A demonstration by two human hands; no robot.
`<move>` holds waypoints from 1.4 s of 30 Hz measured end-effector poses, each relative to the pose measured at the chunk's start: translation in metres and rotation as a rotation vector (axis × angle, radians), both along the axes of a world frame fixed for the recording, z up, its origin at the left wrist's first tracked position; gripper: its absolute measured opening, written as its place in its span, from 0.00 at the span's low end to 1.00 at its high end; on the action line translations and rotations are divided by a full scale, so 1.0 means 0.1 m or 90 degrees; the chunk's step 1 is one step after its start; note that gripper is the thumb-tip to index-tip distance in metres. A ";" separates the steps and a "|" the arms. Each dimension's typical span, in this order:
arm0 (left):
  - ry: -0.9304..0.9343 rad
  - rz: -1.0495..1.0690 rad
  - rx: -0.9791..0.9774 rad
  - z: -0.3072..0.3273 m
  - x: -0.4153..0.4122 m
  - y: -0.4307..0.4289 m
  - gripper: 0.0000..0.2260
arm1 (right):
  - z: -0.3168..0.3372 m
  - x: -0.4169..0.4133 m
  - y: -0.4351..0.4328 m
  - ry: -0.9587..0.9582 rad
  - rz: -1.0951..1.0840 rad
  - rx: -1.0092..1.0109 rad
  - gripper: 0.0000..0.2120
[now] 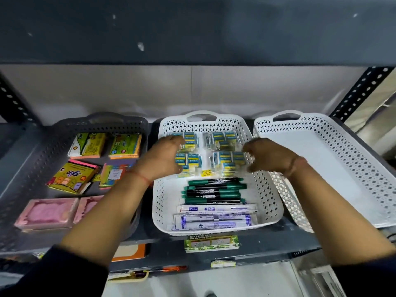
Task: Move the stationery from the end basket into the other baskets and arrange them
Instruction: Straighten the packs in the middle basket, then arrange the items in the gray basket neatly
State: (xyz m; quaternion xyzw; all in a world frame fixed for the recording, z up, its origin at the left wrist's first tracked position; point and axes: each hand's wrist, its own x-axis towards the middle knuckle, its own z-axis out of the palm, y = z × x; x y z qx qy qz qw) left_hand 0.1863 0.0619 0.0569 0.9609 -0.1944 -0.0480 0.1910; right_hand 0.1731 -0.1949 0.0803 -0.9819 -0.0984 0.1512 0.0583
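Observation:
Three baskets stand in a row on the shelf. The middle white basket (270, 202) holds blue-and-yellow eraser packs (222, 146) at the back, green markers (214, 191) in the middle and packaged pens (214, 219) at the front. My left hand (162, 157) rests at the left side of the eraser packs, fingers curled and touching them. My right hand (267, 156) hovers at their right side with fingers bent and apart. The white end basket (347, 151) on the right has nothing in it. The grey basket (32, 168) on the left holds sticky-note pads (72, 174) and pink boxes (47, 213).
A dark shelf board (192, 28) hangs low overhead. Perforated metal uprights (362, 91) stand at both sides. A green price label (211, 243) hangs on the shelf's front edge, with more goods on the shelf below.

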 end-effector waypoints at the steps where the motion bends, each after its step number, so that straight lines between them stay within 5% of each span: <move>1: 0.008 0.008 -0.010 0.01 -0.14 0.00 0.23 | -0.01 -0.14 0.00 0.002 -0.010 -0.057 0.23; 5: 0.195 0.033 0.128 -0.16 -0.51 -0.25 0.10 | -0.24 -0.44 0.27 0.096 -0.061 -0.114 0.14; 8: 0.229 0.065 0.130 -0.26 -0.52 -0.37 0.11 | -0.37 -0.46 0.38 0.060 -0.107 -0.082 0.14; 21: 0.295 0.127 0.081 -0.22 -0.47 -0.34 0.18 | -0.36 -0.51 0.30 0.038 -0.190 0.019 0.12; 27: 0.299 0.036 0.205 -0.18 -0.79 -0.29 0.12 | -0.25 -0.85 0.41 0.105 -0.087 -0.140 0.14; 34: 0.279 0.049 0.165 -0.17 -0.90 -0.24 0.15 | -0.26 -0.86 0.55 0.135 -0.074 -0.168 0.17; 38: 0.193 0.068 0.058 -0.02 -0.97 -0.01 0.18 | -0.14 -0.97 0.73 -0.030 -0.120 -0.201 0.17; 42: 0.017 0.057 -0.078 0.19 -1.04 0.86 0.23 | 0.01 -1.01 1.30 -0.216 -0.051 0.077 0.27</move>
